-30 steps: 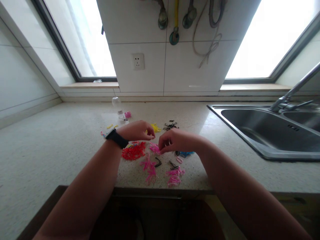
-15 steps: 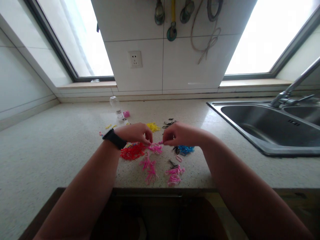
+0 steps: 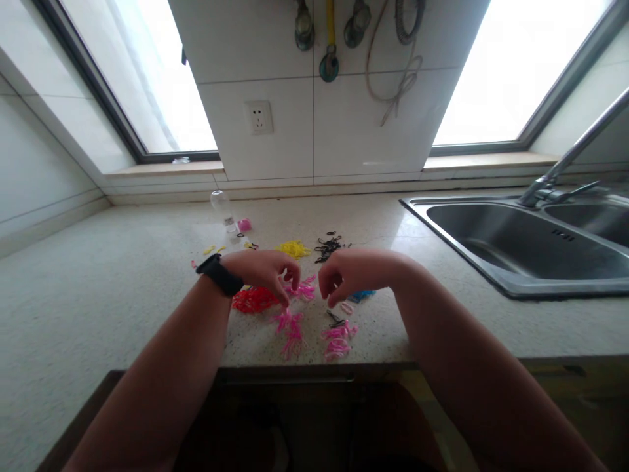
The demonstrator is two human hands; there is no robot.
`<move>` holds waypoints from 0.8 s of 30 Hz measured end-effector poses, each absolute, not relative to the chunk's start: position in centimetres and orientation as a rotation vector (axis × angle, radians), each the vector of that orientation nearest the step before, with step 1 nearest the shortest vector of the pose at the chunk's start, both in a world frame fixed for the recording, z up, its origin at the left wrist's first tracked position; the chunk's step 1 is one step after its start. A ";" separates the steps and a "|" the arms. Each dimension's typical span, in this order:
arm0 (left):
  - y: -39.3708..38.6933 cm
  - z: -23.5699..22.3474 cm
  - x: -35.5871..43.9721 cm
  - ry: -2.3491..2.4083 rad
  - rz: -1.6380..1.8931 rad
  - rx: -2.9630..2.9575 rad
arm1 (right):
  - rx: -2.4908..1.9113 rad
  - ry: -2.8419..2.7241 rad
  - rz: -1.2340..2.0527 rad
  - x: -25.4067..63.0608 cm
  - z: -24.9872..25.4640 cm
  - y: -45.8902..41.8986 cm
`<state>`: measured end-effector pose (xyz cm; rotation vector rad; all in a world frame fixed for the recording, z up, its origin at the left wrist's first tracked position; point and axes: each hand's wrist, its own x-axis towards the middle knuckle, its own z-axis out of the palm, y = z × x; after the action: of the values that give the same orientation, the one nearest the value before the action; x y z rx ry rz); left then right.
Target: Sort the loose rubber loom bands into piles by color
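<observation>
My left hand [image 3: 269, 270], with a black band on its wrist, hovers over small pink rubber bands [image 3: 305, 288]; its thumb and finger are apart with nothing visible between them. Facing it, my right hand [image 3: 346, 274] has bent fingers and a small gap at the tips, and no band shows in it. Below the hands lie a left cluster of pink bands [image 3: 291, 334] and a right cluster of pink bands [image 3: 339, 339]. Red bands [image 3: 253, 300] lie beside my left wrist. Blue bands [image 3: 362, 296] are partly hidden under my right hand.
Yellow bands [image 3: 293, 249] and black bands [image 3: 328, 246] lie behind the hands. A clear plastic bottle [image 3: 224, 211] and a pink item [image 3: 244, 225] are farther back. A steel sink [image 3: 491, 246] with a faucet [image 3: 545, 187] is at right. The counter's front edge [image 3: 314, 368] is near.
Both hands' pinched fingertips have parted from the pink bands between them. The right fingertips have come down and nearer, and the left thumb has dropped. The view has shifted slightly.
</observation>
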<state>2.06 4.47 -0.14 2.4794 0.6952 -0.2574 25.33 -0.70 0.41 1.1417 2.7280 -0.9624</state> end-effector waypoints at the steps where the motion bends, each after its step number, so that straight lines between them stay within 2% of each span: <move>1: 4.1 0.0 2.2 0.700 -0.300 2.470 | 1.111 2.646 -0.978 25.1 0.6 -1.1; 6: 2.9 0.1 3.1 0.651 -0.402 2.476 | 0.970 2.585 -0.906 24.4 0.3 -1.6; 12: 3.0 -0.4 3.2 0.531 -0.331 2.574 | 0.939 2.604 -0.825 24.1 0.2 -1.7; 16: 3.2 -0.3 3.1 0.586 -0.308 2.576 | 0.959 2.613 -0.822 24.1 0.1 -1.7; 24: 3.3 0.3 2.6 0.748 -0.318 2.522 | 0.984 2.649 -0.535 23.4 -0.5 -2.7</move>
<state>2.60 3.32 0.28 2.5220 0.7479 -0.3175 23.41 -2.75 -0.46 0.9845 2.6490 -0.5350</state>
